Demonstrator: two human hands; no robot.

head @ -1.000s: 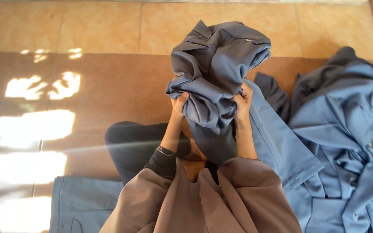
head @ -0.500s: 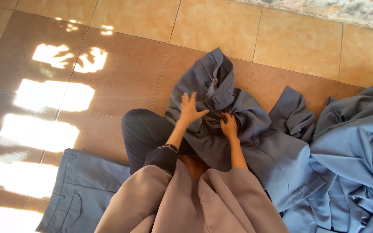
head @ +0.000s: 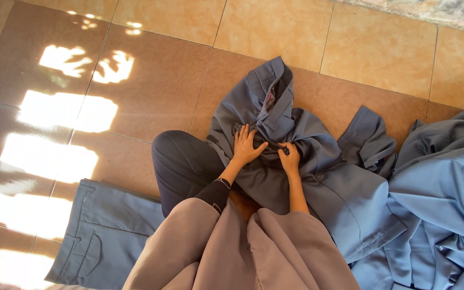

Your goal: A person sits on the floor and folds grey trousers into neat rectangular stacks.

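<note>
A crumpled grey-blue garment [head: 296, 156] lies on the tiled floor in front of me, its collar end pointing away. My left hand [head: 246, 146] rests flat on it with fingers spread. Just to the right, my right hand [head: 289, 159] has its fingers curled into a fold of the same cloth. Both arms come out of loose taupe sleeves [head: 232, 252]. My dark-trousered knee [head: 181, 161] is bent to the left of the garment.
A heap of lighter blue clothes [head: 447, 198] fills the right side. Blue trousers [head: 103, 236] lie flat at lower left. Sunlit patches mark the brown floor tiles [head: 65, 118] on the left; a rough wall base runs along the top right.
The garment, held up bunched a second ago, has come down onto the floor. My left hand went from gripping it to lying flat on it, and the view has tilted downward.
</note>
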